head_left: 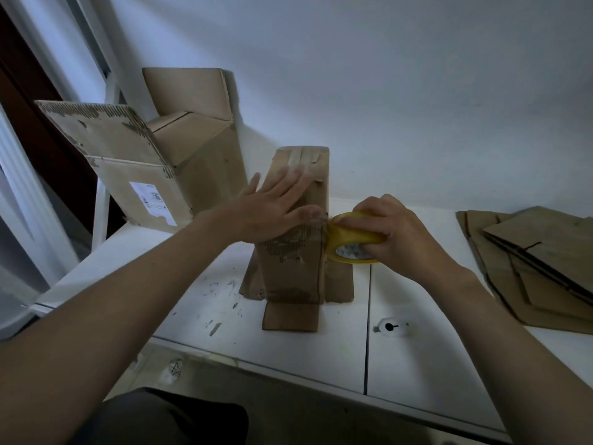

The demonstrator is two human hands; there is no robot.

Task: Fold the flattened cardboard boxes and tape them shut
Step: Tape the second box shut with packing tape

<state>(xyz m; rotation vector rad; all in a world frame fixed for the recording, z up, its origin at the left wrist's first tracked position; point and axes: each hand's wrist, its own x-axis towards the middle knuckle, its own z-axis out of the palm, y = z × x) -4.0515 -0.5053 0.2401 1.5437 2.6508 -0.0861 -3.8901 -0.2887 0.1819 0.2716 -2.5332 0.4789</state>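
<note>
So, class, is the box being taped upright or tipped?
Upright: the box stands tall on the table, its bottom flaps splayed flat.

1. Dim, cool and bluish overall; the wall [385,91] and the white worktop [417,342] read as an even, matte grey
2. Colours are muted (only the tape roll [349,235] keeps a strong yellow)
3. Shadows are faint and soft-edged, darkest on the wall just beside the cardboard boxes [199,149] at the back left
4. The fingers [288,183] of the left hand [269,207] look slightly smeared; fine detail is soft and grainy
5. Wide-angle stretch swells the forearms [96,316] at the lower corners and bends straight lines at the left edge
</note>
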